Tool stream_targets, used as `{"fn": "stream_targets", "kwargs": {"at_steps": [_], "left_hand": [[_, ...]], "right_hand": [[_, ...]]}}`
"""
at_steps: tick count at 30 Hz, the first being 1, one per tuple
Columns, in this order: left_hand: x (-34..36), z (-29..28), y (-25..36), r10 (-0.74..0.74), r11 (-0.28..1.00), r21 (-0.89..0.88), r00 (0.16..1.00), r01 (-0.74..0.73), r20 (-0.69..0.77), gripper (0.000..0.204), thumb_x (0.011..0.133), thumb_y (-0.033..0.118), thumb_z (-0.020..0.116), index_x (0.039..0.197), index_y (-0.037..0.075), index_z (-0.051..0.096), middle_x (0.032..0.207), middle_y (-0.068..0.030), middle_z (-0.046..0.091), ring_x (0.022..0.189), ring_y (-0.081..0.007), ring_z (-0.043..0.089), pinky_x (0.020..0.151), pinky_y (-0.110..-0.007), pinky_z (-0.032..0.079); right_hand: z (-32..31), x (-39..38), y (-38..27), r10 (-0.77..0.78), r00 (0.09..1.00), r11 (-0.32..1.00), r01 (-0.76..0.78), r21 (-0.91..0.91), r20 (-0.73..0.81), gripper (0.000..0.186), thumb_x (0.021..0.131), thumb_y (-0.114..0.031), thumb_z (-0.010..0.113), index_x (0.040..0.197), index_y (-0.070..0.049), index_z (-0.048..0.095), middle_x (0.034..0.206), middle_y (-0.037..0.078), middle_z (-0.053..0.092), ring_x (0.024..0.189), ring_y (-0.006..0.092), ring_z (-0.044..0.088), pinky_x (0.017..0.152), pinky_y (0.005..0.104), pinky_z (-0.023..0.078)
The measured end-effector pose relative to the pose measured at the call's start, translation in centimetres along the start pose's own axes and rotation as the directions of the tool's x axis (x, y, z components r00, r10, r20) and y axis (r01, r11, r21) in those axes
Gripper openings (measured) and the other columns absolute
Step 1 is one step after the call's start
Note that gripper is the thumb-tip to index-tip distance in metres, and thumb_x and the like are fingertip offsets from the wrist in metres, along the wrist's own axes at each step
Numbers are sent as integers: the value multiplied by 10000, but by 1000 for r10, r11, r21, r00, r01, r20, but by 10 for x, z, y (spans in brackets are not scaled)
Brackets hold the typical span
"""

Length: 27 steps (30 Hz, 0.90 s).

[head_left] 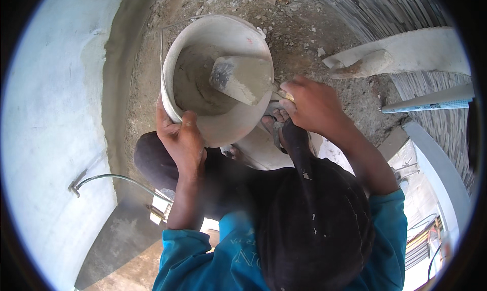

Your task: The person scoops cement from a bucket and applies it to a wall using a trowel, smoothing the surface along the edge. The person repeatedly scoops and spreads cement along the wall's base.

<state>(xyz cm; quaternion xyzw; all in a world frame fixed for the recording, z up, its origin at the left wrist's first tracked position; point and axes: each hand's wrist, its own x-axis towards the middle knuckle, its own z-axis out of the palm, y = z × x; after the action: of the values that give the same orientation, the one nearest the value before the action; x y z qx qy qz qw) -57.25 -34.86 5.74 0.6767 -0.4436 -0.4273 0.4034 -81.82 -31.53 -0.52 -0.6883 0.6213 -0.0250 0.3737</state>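
In the head view, which is the only one I have, I look down on the person's two hands at a bucket [225, 126]. The bucket is in the upper middle of my picture, in front of the person's knees, with its mouth turned toward me. Grey mortar [190, 78] lies inside it. The left hand [177, 139] is gripping the bucket at the near left part of its rim; the thumb is on the side nearer to the person, and the other fingers go around the left side, where I cannot see all of them. The right hand [317, 106] has its fingers closed around the handle of a trowel [242, 80], just beside the right side of the rim. The blade of the trowel is within the mouth of the bucket and bears mortar on its face; whether it touches the mortar below, I cannot tell. A thin wire [162, 62] stands near the left side of the rim. Below the right hand I see a foot in a sandal [277, 133]. To the right, well apart from the bucket, there is a pale board [431, 52] with a grip on it. At the left rises a pale wall [56, 88].
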Motion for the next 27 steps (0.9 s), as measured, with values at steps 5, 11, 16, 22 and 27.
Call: {"fn": "stream_targets", "kwargs": {"at_steps": [5, 11, 16, 22, 27], "left_hand": [[-10, 4, -14, 81, 996, 33, 996, -82, 36, 714, 747, -89, 463, 1460, -102, 447, 1344, -161, 596, 1269, -226, 555, 1128, -364, 385], [-12, 5, -5, 45, 999, 9, 998, -45, 48, 733, 748, -103, 466, 1480, -90, 435, 1370, -170, 580, 1285, -230, 546, 1140, -371, 377], [3, -2, -4, -25, 995, -99, 1000, 23, -12, 683, 754, -61, 504, 1437, -73, 481, 1249, -138, 615, 1106, -198, 601, 1028, -314, 452], [25, -19, 1, -104, 988, -122, 989, 91, -106, 648, 745, -75, 493, 1390, -33, 534, 1137, -112, 648, 989, -194, 636, 878, -301, 510], [34, -25, 6, -124, 987, -107, 990, 116, -68, 659, 734, -63, 494, 1392, -49, 533, 1181, -136, 631, 1019, -222, 628, 918, -321, 499]], "right_hand": [[11, 32, -27, 12, 991, 997, -1, -81, 132, 327, 860, -199, 710, 1144, -36, 693, 1078, 137, 664, 937, 345, 720, 801, 465, 585], [32, 33, -17, -105, 992, 994, 106, 24, -68, 263, 848, -153, 665, 1070, -14, 690, 1011, 155, 657, 894, 349, 725, 779, 474, 591], [30, 29, -13, -89, 984, 984, 111, 140, -155, 281, 878, -170, 664, 1125, -36, 671, 1078, 140, 643, 958, 356, 701, 818, 483, 571], [24, 14, -11, -23, 968, 952, 98, 290, -251, 325, 909, -218, 668, 1208, -92, 644, 1108, 116, 624, 997, 351, 678, 823, 477, 558], [37, -18, 7, 82, 870, 933, 104, 344, -486, 346, 902, -215, 694, 1212, -76, 629, 1146, 131, 608, 1007, 370, 665, 823, 466, 556]]}}
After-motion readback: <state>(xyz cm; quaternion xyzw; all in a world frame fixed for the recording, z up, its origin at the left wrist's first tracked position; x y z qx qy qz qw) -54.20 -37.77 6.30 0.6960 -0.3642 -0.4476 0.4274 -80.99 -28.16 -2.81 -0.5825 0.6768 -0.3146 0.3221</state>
